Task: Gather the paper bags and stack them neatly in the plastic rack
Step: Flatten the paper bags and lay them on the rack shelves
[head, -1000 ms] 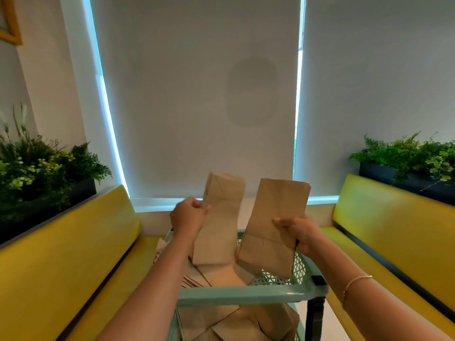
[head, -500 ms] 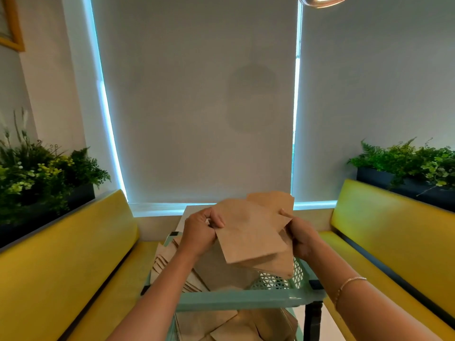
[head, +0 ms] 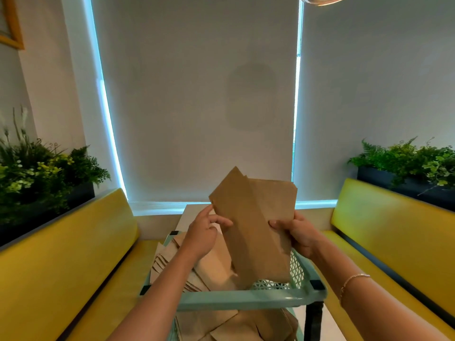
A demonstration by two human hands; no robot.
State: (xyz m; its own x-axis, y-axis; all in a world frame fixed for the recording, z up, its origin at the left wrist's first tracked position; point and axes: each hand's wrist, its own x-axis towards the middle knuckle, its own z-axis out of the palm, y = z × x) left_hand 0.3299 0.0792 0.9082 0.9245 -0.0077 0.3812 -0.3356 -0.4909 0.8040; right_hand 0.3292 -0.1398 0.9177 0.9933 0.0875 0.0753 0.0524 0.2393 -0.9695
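I hold two brown paper bags (head: 253, 217) overlapped and upright above the top tier of a mint-green plastic rack (head: 246, 297). My right hand (head: 295, 233) grips their right edge, thumb on the front. My left hand (head: 203, 232) touches their left edge with thumb and fingertips. More flat paper bags (head: 209, 262) lie in a loose pile in the top tier under my hands. Another heap of bags (head: 234, 326) fills the tier below.
Yellow benches run along the left (head: 61, 254) and right (head: 394, 230), each backed by a dark planter with green plants (head: 37, 173). The rack stands on a pale table (head: 187, 215) between them. Grey roller blinds cover the window ahead.
One second ago each hand held its own bag apart. The two bags have since been brought together and now overlap as one bundle, raised a little between both hands.
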